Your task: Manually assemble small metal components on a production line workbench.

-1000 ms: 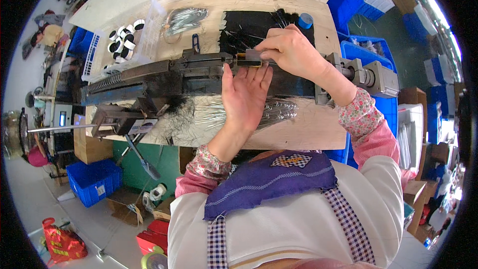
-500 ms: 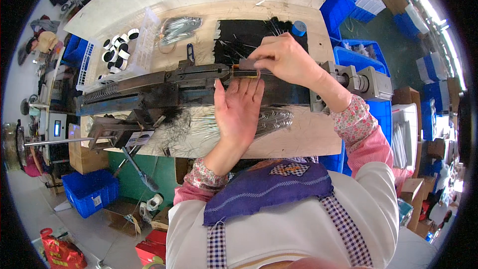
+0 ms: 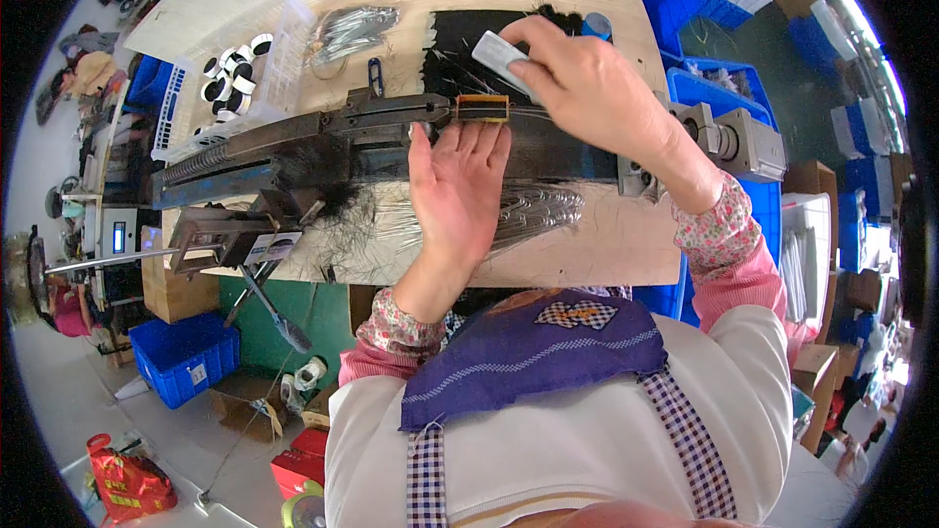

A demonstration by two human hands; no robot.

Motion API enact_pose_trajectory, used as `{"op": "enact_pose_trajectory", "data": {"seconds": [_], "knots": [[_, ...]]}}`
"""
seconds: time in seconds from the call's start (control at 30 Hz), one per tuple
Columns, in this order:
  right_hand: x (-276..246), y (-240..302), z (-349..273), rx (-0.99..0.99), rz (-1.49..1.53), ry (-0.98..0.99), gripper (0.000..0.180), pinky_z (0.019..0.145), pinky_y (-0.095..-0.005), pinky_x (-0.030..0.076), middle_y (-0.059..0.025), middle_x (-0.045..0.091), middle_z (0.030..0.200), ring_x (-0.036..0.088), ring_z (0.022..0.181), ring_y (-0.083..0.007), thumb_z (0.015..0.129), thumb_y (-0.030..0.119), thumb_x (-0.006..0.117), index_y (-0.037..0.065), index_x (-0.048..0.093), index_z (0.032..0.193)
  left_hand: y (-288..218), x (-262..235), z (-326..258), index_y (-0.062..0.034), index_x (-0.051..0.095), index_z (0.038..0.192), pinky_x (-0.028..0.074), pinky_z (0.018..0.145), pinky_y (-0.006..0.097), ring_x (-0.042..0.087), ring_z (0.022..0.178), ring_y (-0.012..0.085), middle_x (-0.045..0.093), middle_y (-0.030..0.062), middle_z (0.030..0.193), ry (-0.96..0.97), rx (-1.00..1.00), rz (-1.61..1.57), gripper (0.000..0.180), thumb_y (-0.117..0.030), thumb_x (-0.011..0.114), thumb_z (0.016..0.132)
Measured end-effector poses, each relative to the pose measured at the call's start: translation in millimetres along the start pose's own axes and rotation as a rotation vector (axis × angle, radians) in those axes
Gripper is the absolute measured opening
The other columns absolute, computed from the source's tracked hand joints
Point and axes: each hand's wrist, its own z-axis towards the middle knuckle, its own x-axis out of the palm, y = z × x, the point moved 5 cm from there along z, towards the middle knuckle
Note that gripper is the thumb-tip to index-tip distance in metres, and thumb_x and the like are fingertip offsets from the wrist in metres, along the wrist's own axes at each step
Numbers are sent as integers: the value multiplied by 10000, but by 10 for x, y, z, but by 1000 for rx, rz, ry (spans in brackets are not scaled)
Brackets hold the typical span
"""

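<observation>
Long dark metal bench machine [image 3: 391,129], landmark, runs left to right. Right hand [image 3: 602,88] is above its far side, thumb and fingers pinching a pale grey, flat rectangular block [image 3: 497,52]. Left hand [image 3: 453,200], the nearer to the frame, is at the machine's near side, palm up, fingers extended, holding nothing visible. Block's long axis slants across the machine. Small orange-yellow rectangular frame [image 3: 482,98] sits on the machine, long axis along it, bodyward of the block; left fingertips meet its near edge.

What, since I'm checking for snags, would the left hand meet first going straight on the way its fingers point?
Probably the small orange rectangular frame on the dark metal machine; the left hand seems just at its near edge, depth unclear.
</observation>
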Motion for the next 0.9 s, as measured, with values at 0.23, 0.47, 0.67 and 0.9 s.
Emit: {"op": "enact_pose_trajectory", "data": {"seconds": [0.23,0.47,0.67,0.9], "knots": [[271,297,-72,-66,-222,216,156,525,-406,504,-171,613,645,644,638,-346,722,10,577,-27,527,865,-31,7,26,3,507,968,326,1028,370,491,1034,211,538,81,949,4,-36,5,474,-455,383,975],[276,227,-259,-38,-185,158,188,549,-428,525,-185,630,681,660,667,-357,752,56,590,-30,522,905,58,-25,15,-44,522,995,343,1009,358,498,1058,194,555,56,993,-105,-60,101,374,-406,436,974],[463,23,-1362,118,5,423,224,620,-461,519,-182,632,825,640,727,-373,794,103,568,-7,519,983,493,-158,-17,-75,525,936,386,984,367,496,1075,213,553,57,1013,-212,-9,44,262,-331,580,929],[1032,-24,-1432,-2,81,418,146,623,-432,539,-130,637,848,649,729,-340,811,97,566,43,572,946,294,-10,-579,28,470,1254,279,1119,428,397,1315,310,456,197,1360,29,-118,257,412,-222,539,935]]}}
